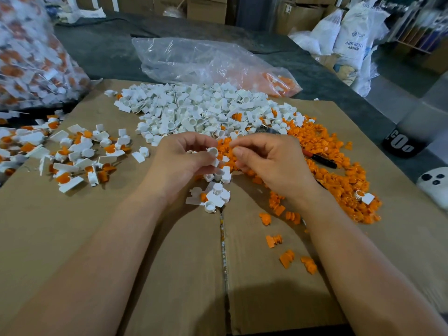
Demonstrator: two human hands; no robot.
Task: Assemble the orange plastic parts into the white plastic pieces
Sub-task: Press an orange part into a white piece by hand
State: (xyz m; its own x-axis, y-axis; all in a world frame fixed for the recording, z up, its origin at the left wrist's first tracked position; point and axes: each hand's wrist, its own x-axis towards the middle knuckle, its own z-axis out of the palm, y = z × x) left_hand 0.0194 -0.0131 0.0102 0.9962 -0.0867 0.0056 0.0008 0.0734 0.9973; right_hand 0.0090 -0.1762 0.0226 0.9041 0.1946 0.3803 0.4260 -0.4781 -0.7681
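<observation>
1. Your left hand (186, 156) grips a white piece (213, 152) in curled fingers, above the cardboard (121, 238).
2. Your right hand (264, 158) sits just beside it, fingertips pinched together. I cannot tell whether they hold anything.
3. The orange parts (339, 175) lie heaped to your right.

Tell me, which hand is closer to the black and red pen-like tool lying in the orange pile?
Right. The right hand sits just left of the black and red pen-like tool. The left hand, holding a white plastic piece, is farther left, beyond the right hand.

Left hand (184, 157) pinching; right hand (265, 160) curled
</observation>
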